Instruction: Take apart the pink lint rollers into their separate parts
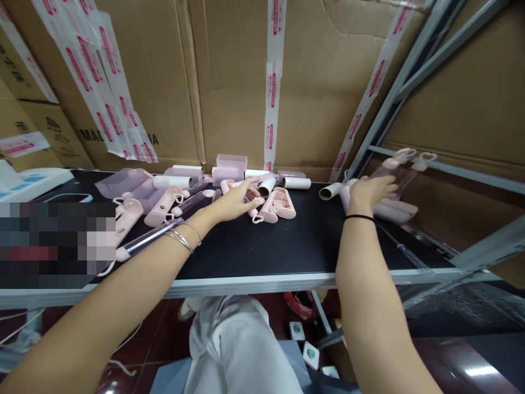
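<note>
My left hand (237,201) reaches over the middle of the black shelf, its thumb and fingers apart above small pale pink parts. Just right of its fingertips lie pink half-shell casings (279,206), and a heart-shaped pink loop (257,219) sits below the thumb. At the right end, my right hand (370,192) is over a heap of pink and white pieces, fingers stretched to the right. Beside those fingers, clear purplish tubes with pink heart loops (427,158) stick up at a slant. What lies beneath the right palm is hidden.
White cardboard tubes (297,183) and translucent lilac covers (232,168) line the back of the shelf (246,246). More pink casings (164,207) and a clear tube (153,238) lie left. A grey metal frame (385,120) and large cartons (229,82) border it.
</note>
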A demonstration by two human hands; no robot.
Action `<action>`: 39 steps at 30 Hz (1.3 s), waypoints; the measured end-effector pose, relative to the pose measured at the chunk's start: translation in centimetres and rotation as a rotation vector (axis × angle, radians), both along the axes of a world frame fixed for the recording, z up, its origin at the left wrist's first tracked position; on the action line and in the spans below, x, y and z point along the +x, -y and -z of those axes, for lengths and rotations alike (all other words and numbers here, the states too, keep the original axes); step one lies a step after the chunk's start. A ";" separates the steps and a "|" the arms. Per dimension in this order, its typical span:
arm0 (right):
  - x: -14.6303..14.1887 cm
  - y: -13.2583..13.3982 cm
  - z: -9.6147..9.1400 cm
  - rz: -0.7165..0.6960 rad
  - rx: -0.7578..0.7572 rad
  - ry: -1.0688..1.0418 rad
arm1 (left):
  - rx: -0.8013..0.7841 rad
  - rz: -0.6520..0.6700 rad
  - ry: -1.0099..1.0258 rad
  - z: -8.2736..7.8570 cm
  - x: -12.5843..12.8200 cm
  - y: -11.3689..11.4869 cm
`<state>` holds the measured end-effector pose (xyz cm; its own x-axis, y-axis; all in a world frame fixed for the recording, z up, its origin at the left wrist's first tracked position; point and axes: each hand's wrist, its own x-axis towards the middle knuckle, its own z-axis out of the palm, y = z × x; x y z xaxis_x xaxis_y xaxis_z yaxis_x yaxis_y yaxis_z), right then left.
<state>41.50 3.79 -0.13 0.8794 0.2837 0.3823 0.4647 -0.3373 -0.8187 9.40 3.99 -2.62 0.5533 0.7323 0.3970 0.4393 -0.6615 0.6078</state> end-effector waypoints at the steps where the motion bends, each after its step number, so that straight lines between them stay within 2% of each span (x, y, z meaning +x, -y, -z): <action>1: -0.1 -0.3 0.2 -0.047 -0.020 -0.002 | 0.002 0.002 -0.001 0.0 0.0 0.0; 7: -0.3 -1.8 1.6 -0.183 -0.059 0.073 | 0.006 0.021 0.020 0.0 0.0 -0.1; 11: -0.6 -2.8 2.1 -0.240 -0.066 0.203 | 0.000 0.020 0.011 -0.1 0.1 0.0; 15: -1.6 -4.2 3.1 -0.432 -0.060 0.348 | -0.008 0.016 -0.020 -0.1 0.1 0.2; 17: -2.3 -4.9 4.2 -0.559 -0.122 0.402 | -0.024 0.011 -0.018 -0.2 0.1 0.3; 20: -2.9 -5.8 6.0 -0.644 -0.381 0.360 | -0.039 -0.003 -0.014 -0.2 0.1 0.4; 23: -2.9 -6.3 7.1 -0.624 -0.541 0.275 | -0.023 0.012 -0.025 -0.1 0.0 0.2; 28: -2.2 -6.9 7.2 -0.618 -0.548 0.274 | -0.021 0.034 -0.038 0.2 0.0 0.0; 32: -2.0 -7.4 6.8 -0.589 -0.520 0.252 | -0.033 0.014 -0.057 -0.2 0.1 0.5; 35: -2.2 -7.3 6.1 -0.534 -0.434 0.262 | -0.014 -0.017 -0.084 -0.6 0.1 0.8; 39: -3.0 -6.6 4.2 -0.409 -0.197 0.355 | 0.064 -0.130 -0.161 -0.8 0.0 0.6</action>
<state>38.50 10.34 -4.37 0.5104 0.6696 0.5395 0.8243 -0.2023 -0.5287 9.38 3.39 -1.86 0.5158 0.7777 0.3594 0.6112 -0.6280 0.4817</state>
